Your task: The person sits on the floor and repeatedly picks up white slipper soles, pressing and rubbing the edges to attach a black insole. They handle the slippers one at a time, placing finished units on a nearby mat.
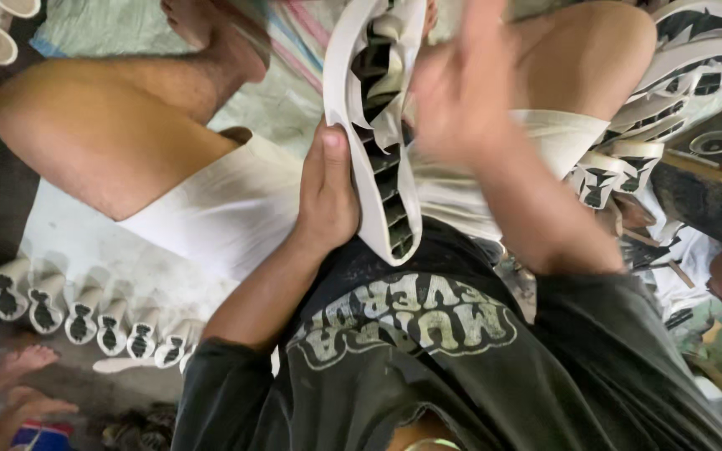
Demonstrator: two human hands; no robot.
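Note:
My left hand grips a white shoe sole with a dark ribbed inside, held upright between my knees. The thumb lies along its left edge. My right hand is blurred with motion, fingers apart, just right of the sole's upper part and holding nothing that I can see. I sit in white shorts and a dark printed shirt.
A row of similar soles stands on the floor at the lower left. More stacked soles lie at the upper right beside a dark speaker box. Another person's feet show at the bottom left.

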